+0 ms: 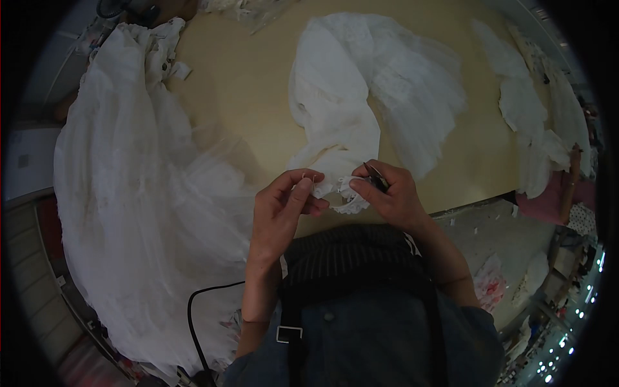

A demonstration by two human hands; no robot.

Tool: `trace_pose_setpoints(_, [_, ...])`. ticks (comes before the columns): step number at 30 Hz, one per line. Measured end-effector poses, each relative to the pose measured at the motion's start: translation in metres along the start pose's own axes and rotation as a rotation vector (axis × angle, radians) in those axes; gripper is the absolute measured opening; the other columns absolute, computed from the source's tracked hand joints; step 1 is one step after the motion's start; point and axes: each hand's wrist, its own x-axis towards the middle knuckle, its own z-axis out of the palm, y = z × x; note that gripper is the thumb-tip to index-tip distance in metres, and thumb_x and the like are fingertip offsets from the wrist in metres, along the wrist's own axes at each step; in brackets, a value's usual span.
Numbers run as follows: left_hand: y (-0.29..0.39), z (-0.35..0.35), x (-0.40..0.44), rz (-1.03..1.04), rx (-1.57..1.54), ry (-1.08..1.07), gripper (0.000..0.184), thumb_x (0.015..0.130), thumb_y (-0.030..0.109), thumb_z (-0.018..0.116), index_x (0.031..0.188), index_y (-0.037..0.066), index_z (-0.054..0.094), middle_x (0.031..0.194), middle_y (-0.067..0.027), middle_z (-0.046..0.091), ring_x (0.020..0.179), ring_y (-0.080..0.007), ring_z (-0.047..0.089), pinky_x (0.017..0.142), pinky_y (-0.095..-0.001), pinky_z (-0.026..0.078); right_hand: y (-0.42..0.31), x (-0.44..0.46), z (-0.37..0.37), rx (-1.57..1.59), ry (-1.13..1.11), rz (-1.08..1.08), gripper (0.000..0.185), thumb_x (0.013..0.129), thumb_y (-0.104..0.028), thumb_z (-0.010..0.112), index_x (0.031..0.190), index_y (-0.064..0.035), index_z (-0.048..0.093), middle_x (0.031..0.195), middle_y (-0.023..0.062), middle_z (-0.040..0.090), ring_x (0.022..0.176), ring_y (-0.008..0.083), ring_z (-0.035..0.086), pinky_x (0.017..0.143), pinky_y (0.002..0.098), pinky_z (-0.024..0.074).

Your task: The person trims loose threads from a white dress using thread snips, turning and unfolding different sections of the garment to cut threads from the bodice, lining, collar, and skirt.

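Observation:
A long white fabric piece (338, 97) with a sheer tulle part (419, 97) lies on the tan table, its near end reaching my hands. My left hand (288, 201) pinches the edge of this white fabric between thumb and fingers. My right hand (390, 193) is closed on the lacy trim (351, 197) at the same end, and also holds a small dark tool (376, 177) whose tip points up and left. The trim curves between the two hands, just above the table's front edge.
A large heap of white tulle (148, 193) covers the left side and hangs down. More white fabric (525, 109) lies at the right of the tan table (238, 84). A person in pink (548, 203) is at the far right. A black cable (192, 316) runs at lower left.

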Motion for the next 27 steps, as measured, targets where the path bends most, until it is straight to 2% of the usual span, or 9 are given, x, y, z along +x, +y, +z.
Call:
trace_pose_setpoints(6, [-0.005, 0.001, 0.000, 0.078, 0.004, 0.044, 0.022, 0.102, 0.009, 0.050, 0.115, -0.005, 0.061, 0.082, -0.0061, 0.065, 0.079, -0.0124, 0.067, 0.075, -0.0250, 0.053, -0.002, 0.002, 0.000, 0.000, 0.019, 0.007, 0.017, 0.090, -0.014, 0.070, 0.093, 0.0017, 0.064, 0.072, -0.0029, 0.058, 0.066, 0.0033, 0.046, 0.059, 0.0219, 0.0383])
trace_pose_setpoints(15, [-0.023, -0.003, 0.012, 0.081, 0.009, 0.116, 0.016, 0.099, 0.008, 0.056, 0.107, -0.004, 0.062, 0.098, -0.0113, 0.070, 0.075, -0.0132, 0.065, 0.074, -0.0257, 0.055, 0.004, 0.003, 0.001, -0.006, 0.026, -0.026, 0.017, 0.089, -0.014, 0.071, 0.093, 0.0018, 0.065, 0.071, 0.0015, 0.060, 0.066, 0.0044, 0.048, 0.058, 0.0237, 0.0413])
trace_pose_setpoints(21, [-0.016, 0.004, 0.013, 0.033, -0.247, 0.198, 0.012, 0.100, 0.012, 0.055, 0.101, 0.001, 0.061, 0.097, -0.0118, 0.070, 0.076, -0.0114, 0.062, 0.075, -0.0285, 0.055, 0.014, 0.004, 0.002, -0.011, 0.050, -0.049, 0.017, 0.089, -0.014, 0.071, 0.092, 0.0019, 0.065, 0.073, 0.0022, 0.061, 0.065, 0.0051, 0.048, 0.058, 0.0236, 0.0411])
trace_pose_setpoints(24, [-0.016, 0.005, 0.013, 0.065, -0.235, 0.184, 0.013, 0.101, 0.013, 0.053, 0.102, 0.002, 0.059, 0.097, -0.0117, 0.070, 0.078, -0.0110, 0.062, 0.077, -0.0292, 0.055, 0.008, 0.011, -0.004, -0.103, -0.040, -0.054, 0.017, 0.090, -0.015, 0.070, 0.095, -0.0002, 0.064, 0.073, 0.0060, 0.061, 0.062, 0.0109, 0.055, 0.058, 0.0264, 0.0446])
trace_pose_setpoints(26, [-0.016, 0.005, 0.012, 0.081, -0.189, 0.175, 0.013, 0.101, 0.013, 0.053, 0.103, 0.002, 0.059, 0.097, -0.0115, 0.070, 0.078, -0.0108, 0.062, 0.077, -0.0289, 0.055, -0.003, 0.018, 0.002, -0.218, 0.113, -0.319, 0.018, 0.089, -0.018, 0.069, 0.094, -0.0024, 0.062, 0.073, 0.0079, 0.062, 0.062, 0.0187, 0.060, 0.057, 0.0306, 0.0470])
trace_pose_setpoints(27, [-0.016, 0.005, 0.012, 0.089, -0.167, 0.171, 0.012, 0.101, 0.013, 0.053, 0.103, 0.003, 0.059, 0.098, -0.0113, 0.070, 0.077, -0.0107, 0.062, 0.077, -0.0288, 0.055, -0.009, 0.019, 0.001, -0.288, 0.111, -0.375, 0.018, 0.089, -0.019, 0.069, 0.093, -0.0034, 0.061, 0.073, 0.0083, 0.062, 0.062, 0.0217, 0.062, 0.057, 0.0326, 0.0477])
